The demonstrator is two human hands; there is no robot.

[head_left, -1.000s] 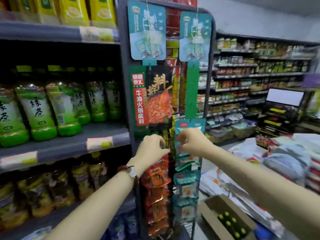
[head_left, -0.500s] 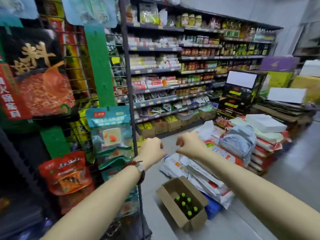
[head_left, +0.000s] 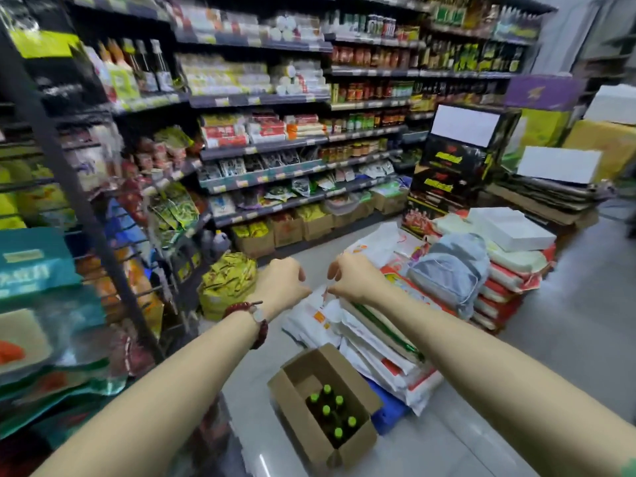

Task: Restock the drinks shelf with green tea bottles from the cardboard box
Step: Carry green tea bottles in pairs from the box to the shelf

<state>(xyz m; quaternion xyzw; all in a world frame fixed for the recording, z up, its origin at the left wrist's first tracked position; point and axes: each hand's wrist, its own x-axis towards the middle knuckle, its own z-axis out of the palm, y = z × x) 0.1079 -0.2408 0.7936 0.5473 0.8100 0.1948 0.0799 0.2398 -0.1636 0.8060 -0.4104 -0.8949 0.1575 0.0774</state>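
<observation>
Hands first: I see my left hand [head_left: 280, 282] and right hand [head_left: 358, 280] held out side by side over the aisle, fingers loosely curled, gripping nothing. Below them on the floor, the open cardboard box [head_left: 323, 404] holds green tea bottles [head_left: 332, 416], green caps up, just beside stacked sacks [head_left: 371, 339].

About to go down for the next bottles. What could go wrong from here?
1. The box sits on the floor tight against the stack of sacks; a sack may slide onto it.
2. The box is part empty, so the bottles have room to tip when one is pulled.
3. Both hands, left and right, are empty and well above the box: a deep bend beside the rack.
</observation>
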